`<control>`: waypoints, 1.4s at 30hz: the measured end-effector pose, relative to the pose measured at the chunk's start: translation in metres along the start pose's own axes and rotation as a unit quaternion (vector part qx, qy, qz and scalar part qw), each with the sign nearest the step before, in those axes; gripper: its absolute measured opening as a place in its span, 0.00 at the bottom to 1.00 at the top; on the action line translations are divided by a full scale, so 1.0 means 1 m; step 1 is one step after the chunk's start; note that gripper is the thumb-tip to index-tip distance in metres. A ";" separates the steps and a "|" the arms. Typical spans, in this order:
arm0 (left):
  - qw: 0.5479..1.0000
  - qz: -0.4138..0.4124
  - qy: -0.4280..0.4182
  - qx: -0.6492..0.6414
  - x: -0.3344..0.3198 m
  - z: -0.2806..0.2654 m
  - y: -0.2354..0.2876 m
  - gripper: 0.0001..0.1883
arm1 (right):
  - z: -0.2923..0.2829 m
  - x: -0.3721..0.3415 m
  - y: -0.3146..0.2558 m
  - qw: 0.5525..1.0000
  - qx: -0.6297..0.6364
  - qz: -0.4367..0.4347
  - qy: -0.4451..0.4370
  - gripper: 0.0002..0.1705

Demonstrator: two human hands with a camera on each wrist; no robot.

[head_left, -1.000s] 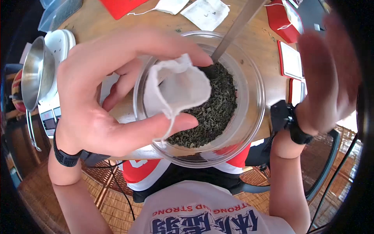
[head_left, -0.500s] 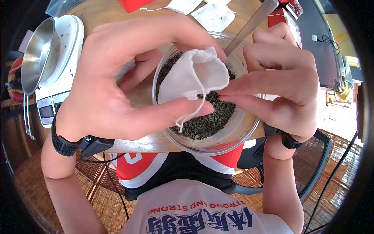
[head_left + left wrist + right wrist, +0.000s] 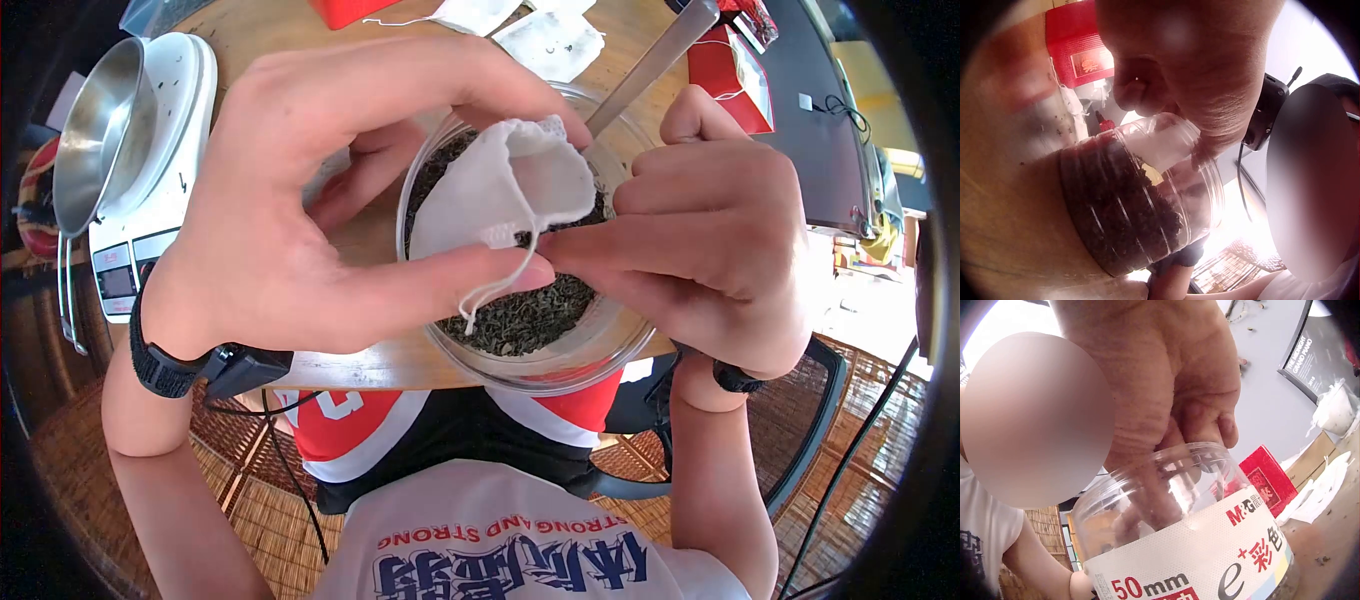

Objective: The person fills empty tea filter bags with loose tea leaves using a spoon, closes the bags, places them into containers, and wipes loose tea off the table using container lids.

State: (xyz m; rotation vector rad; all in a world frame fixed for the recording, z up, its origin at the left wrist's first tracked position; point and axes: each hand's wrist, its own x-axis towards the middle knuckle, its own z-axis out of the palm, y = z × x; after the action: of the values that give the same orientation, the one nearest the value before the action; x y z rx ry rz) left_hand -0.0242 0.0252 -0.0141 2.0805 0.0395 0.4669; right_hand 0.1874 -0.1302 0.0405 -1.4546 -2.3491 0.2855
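Over the round, clear plastic jar [image 3: 590,368], two bare hands. Item: left hand [image 3: 265,220], thumb and forefinger spread wide in an arc, their tips on opposite edges of a small white cloth pouch [image 3: 465,200], gripped between them. Pouch tilted, mouth gaping toward the right, held above the left part of the jar's opening; its thin white drawstring [image 3: 495,290] draped over the thumb. Item: right hand [image 3: 720,230], thumb and forefinger brought together, other fingers folded; the tips just beside the pouch's near edge, above the leaves. Whether anything lies between those tips, cannot tell. Below, inside the jar: a mass of dark, dried, crumbled leaves [image 3: 525,320]. Jar wall bearing a white printed label [image 3: 1191,550], marked "50mm". Item: one flat grey metal handle [image 3: 650,70], leaning out of the jar toward the far right. Farther left on the wooden table [image 3: 390,370]: one white scale [image 3: 175,170], shiny steel bowl with a handle [image 3: 95,140] upon it, tilted. Far side, beyond the jar: further flat white cloth pouches [image 3: 550,45], dark specks on one. Far right: one red box [image 3: 725,80], a white string over its edge.
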 end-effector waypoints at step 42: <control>0.999 0.001 -0.016 0.047 0.002 -0.003 0.007 0.30 | -0.012 -0.006 0.011 0.967 0.223 0.094 0.076 0.11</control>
State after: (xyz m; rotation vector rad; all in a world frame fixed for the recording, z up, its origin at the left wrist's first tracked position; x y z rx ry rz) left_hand -0.0247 0.0241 -0.0070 2.1802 0.0418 0.4402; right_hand 0.2033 -0.1308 0.0470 -1.4123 -1.8712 0.6775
